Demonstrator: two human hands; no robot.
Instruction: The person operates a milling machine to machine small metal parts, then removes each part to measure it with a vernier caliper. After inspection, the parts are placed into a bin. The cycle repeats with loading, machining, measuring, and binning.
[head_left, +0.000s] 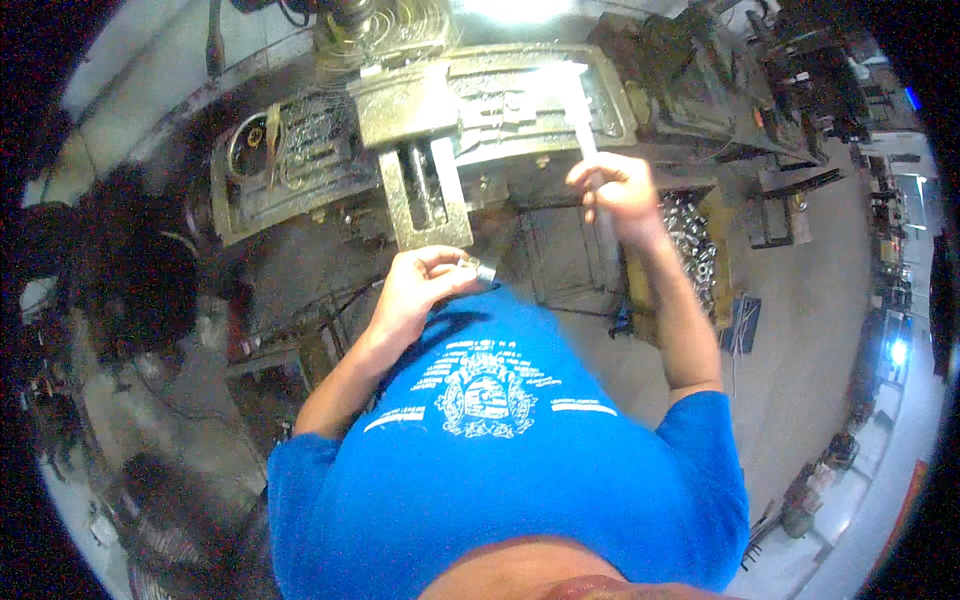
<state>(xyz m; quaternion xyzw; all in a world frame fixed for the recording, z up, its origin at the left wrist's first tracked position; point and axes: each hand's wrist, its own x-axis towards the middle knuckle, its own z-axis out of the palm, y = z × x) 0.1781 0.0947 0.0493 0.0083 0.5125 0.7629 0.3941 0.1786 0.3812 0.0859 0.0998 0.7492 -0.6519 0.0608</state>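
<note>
My left hand is closed at the near end of a machine slide, just in front of my blue shirt. Its thumb and fingers pinch a small shiny metal piece, rounded in shape; whether it is loose or fixed to the machine I cannot tell. Farther right, my right hand wraps round a long, pale, straight tool. That tool stretches away from me over the machine bed, and glare washes out its crosswise far end. The metal slide with its long slot reaches from the bed toward my left hand.
The wide machine bed spans the far side, wet-looking and strewn with bits. Coiled metal shavings lie behind it. Below my right forearm stands a box of many shiny metal parts. A blue object lies on the floor beside it.
</note>
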